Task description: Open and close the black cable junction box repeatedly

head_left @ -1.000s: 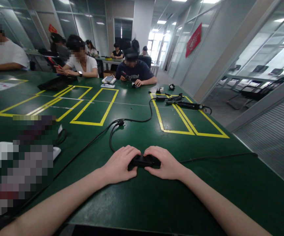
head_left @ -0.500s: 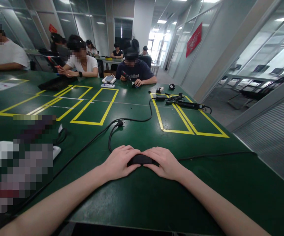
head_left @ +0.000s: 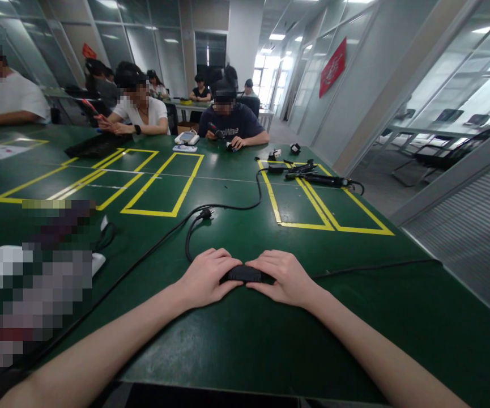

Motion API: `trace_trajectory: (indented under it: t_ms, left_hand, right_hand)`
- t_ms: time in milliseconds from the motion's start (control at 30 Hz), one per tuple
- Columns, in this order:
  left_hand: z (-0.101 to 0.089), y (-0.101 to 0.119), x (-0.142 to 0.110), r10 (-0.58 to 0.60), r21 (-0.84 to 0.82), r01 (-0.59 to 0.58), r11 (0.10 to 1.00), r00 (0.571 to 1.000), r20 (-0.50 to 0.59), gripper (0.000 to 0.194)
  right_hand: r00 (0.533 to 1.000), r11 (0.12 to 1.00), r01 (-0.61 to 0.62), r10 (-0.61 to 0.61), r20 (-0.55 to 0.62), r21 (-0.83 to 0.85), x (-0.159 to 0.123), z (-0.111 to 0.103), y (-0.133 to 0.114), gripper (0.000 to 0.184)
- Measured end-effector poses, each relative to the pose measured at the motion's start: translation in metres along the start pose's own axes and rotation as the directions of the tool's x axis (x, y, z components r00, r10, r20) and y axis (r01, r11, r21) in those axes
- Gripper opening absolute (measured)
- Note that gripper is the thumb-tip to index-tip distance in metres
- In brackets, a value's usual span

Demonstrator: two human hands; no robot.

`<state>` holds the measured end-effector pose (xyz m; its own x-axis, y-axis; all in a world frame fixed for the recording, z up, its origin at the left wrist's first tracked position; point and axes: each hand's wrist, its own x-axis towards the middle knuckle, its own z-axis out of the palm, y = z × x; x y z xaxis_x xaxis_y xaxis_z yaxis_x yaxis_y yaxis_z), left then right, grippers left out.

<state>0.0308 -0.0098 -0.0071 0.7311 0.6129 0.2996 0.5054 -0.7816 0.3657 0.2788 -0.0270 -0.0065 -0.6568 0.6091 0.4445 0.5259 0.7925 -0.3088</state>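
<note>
Both hands hold a black power adapter [head_left: 245,275] low over the green table, near its front edge. My left hand [head_left: 211,277] is closed on the adapter's left end, thumb on the near side and fingers over the far side. The same kind of grip has my right hand [head_left: 286,277] around the right end. Between the fingertips a ribbed dark face shows; the ends are covered by my palms. A short black cord with a plug [head_left: 205,213] curves out beyond my left hand. To the right, a thin black cable [head_left: 376,267] runs toward the table's edge.
A long black cable [head_left: 160,245] crosses the green table [head_left: 228,351]. Yellow tape rectangles [head_left: 149,214] mark its surface. Black tools [head_left: 321,179] lie at the far right, and a dark tray [head_left: 96,145] at the far left. Several people sit beyond; blurred items fill the left.
The adapter has turned slightly in my hands, so its ribbed face now shows. My right hand's fingers have shifted a little to the right. The cords lie much as before.
</note>
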Motion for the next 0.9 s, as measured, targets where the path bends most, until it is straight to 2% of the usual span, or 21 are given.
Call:
trace_trajectory:
  t_ms: [100, 233, 300, 367, 400, 467, 533, 600, 667, 767, 833, 900]
  left_hand:
    - [-0.001, 0.000, 0.000, 0.016, 0.006, -0.016, 1.000, 1.000, 0.007, 0.028]
    - [-0.001, -0.001, -0.001, 0.026, 0.007, -0.026, 1.000, 0.998, -0.054, 0.034]
    - [-0.001, -0.001, -0.001, 0.058, 0.020, -0.056, 0.998, 0.996, -0.073, 0.032]
    - [-0.001, -0.002, -0.002, 0.107, 0.056, -0.103, 0.993, 0.992, -0.069, 0.029]
    - [-0.001, -0.002, -0.002, 0.131, 0.081, -0.125, 0.989, 0.989, -0.066, 0.030]
    - [-0.001, -0.003, -0.002, 0.171, 0.125, -0.162, 0.979, 0.983, -0.067, 0.030]
    - [0.000, -0.003, -0.002, 0.196, 0.155, -0.183, 0.971, 0.978, -0.074, 0.031]
    - [0.000, -0.003, -0.002, 0.220, 0.174, -0.201, 0.964, 0.970, -0.100, 0.031]
    - [0.000, -0.002, -0.002, 0.232, 0.198, -0.198, 0.960, 0.959, -0.163, 0.032]
    - [-0.004, 0.000, -0.003, 0.228, 0.232, -0.161, 0.959, 0.927, -0.298, 0.038]
    - [-0.007, 0.001, -0.004, 0.223, 0.231, -0.145, 0.962, 0.904, -0.364, 0.042]
    - [-0.009, 0.001, -0.005, 0.216, 0.191, -0.153, 0.970, 0.902, -0.373, 0.041]
  right_hand:
    - [1.000, 0.999, -0.003, 0.003, -0.004, 0.037, 0.000, 0.001, 0.000, 0.028]
    - [0.999, 1.000, -0.004, 0.005, -0.045, 0.028, 0.000, 0.001, -0.002, 0.024]
    - [0.997, 0.996, -0.045, 0.050, -0.061, 0.081, 0.000, -0.001, -0.004, 0.024]
    - [0.987, 0.965, -0.151, 0.158, -0.016, 0.214, 0.000, -0.004, -0.005, 0.027]
    - [0.974, 0.928, -0.224, 0.223, 0.036, 0.299, 0.000, -0.006, -0.006, 0.029]
    - [0.929, 0.797, -0.371, 0.325, 0.180, 0.476, -0.001, -0.010, -0.009, 0.034]
    - [0.876, 0.635, -0.481, 0.362, 0.318, 0.604, -0.002, -0.012, -0.011, 0.037]
    - [0.852, 0.543, -0.522, 0.369, 0.371, 0.658, -0.003, -0.013, -0.011, 0.038]
    - [0.858, 0.538, -0.505, 0.396, 0.327, 0.675, -0.002, -0.015, -0.008, 0.037]
    - [0.853, 0.528, -0.452, 0.491, 0.176, 0.719, -0.003, -0.024, 0.006, 0.039]
    - [0.800, 0.490, -0.431, 0.596, 0.070, 0.758, -0.004, -0.037, 0.020, 0.043]
    - [0.702, 0.469, -0.381, 0.708, -0.081, 0.797, -0.008, -0.053, 0.033, 0.046]
